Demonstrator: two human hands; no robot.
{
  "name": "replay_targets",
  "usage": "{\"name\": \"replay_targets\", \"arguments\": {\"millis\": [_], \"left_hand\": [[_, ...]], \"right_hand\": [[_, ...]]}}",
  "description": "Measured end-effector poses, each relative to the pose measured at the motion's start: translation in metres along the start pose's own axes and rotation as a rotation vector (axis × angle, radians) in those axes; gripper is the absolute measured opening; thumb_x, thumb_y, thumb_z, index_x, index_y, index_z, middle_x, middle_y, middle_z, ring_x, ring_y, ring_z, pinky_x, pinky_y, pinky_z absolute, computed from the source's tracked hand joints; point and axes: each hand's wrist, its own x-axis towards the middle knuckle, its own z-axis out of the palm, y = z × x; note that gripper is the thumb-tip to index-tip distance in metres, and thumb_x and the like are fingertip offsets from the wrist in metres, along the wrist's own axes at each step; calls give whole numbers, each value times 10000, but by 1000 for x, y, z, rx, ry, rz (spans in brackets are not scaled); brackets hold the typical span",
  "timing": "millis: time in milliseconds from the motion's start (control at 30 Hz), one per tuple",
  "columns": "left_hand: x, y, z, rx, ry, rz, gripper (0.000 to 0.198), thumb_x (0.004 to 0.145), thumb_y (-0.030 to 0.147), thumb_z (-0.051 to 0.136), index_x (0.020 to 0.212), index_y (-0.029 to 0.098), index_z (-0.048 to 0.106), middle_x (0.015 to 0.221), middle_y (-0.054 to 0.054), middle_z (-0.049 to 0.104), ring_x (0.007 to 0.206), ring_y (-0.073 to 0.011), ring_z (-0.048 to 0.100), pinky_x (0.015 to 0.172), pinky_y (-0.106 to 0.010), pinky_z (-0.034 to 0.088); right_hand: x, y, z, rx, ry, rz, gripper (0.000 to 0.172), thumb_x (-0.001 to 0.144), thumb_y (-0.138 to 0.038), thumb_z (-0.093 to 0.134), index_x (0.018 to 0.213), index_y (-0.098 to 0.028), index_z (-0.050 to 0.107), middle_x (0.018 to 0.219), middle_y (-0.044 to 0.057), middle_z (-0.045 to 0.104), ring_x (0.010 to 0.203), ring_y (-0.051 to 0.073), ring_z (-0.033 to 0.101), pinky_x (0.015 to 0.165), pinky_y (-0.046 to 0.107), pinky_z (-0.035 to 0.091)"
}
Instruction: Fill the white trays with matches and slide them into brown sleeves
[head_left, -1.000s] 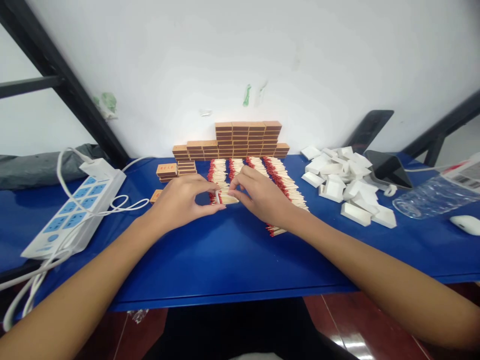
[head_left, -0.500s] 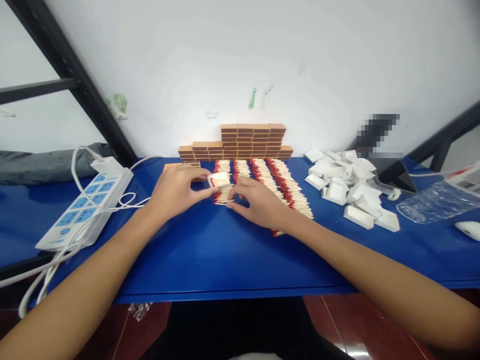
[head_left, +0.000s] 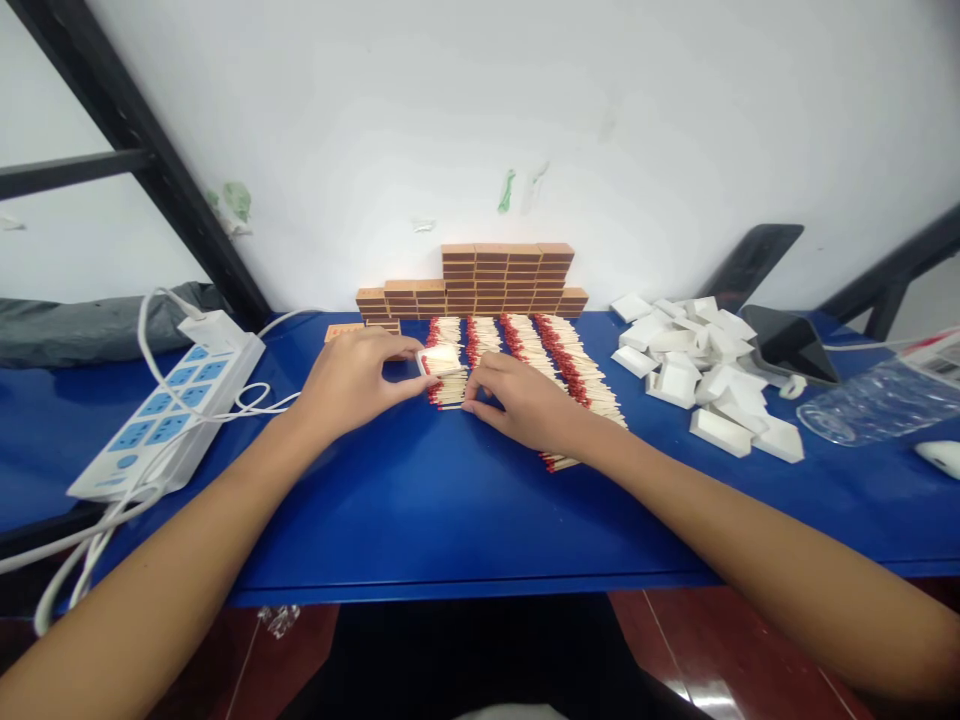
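Note:
My left hand [head_left: 360, 375] is closed on a small white matchbox tray [head_left: 441, 360], pinched between thumb and fingers. Matches with red heads lie inside the tray, which is held tilted over the leftmost row of matches [head_left: 448, 391]. My right hand [head_left: 517, 400] is closed in a pinch at the near end of that row. A single match [head_left: 451, 407] reaches from its fingertips, red head to the left. Three more rows of matches [head_left: 592, 370] lie to the right, partly covered by my right hand and forearm.
Stacked matchboxes [head_left: 506, 280] stand against the wall, with an orange box [head_left: 343, 331] nearer my left hand. White empty trays [head_left: 712, 370] are heaped at right, by a dark phone-like stand [head_left: 787, 345] and a clear plastic bottle [head_left: 877, 400]. A power strip [head_left: 172, 410] with cables lies left.
My right hand has shifted slightly right and its fingers have drawn together, with a match at the tips. My left hand holds the tray in nearly the same place.

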Motion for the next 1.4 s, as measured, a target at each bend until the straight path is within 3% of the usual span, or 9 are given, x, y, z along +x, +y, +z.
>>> {"name": "replay_targets", "arguments": {"millis": [733,1033,1300,1400], "left_hand": [[0,-5,2,-3,-21,22,256,924,433,782,1050,211,809,1011,-59,841,923,-260,767,829,-368,550],[-3,7,5,-127,-61,43,330,886,493,833,1083,227,822,1045,-58,845,925,-267,787,816,-362,572],[-2,5,7,-116,-29,-8,311,892,487,819,1073,234,827,1035,-47,849,932,-265,794,822,-364,588],[-1,0,3,-82,27,-30,252,898,446,813,1028,230,824,1009,-46,846,915,-258,793,839,-367,588]], "right_hand": [[-1,0,-2,35,-38,-52,113,1054,-183,579,993,-183,674,1004,82,620,960,227,590,845,344,463],[3,-2,-11,11,233,-32,83,1053,-194,585,980,-204,622,997,83,612,933,234,570,831,360,455],[2,-6,-8,15,299,-4,83,1039,-224,614,966,-209,652,930,56,608,835,208,569,741,335,428],[2,-4,-6,34,224,-24,81,1030,-209,631,964,-204,679,913,45,598,826,197,566,739,324,426]]}}
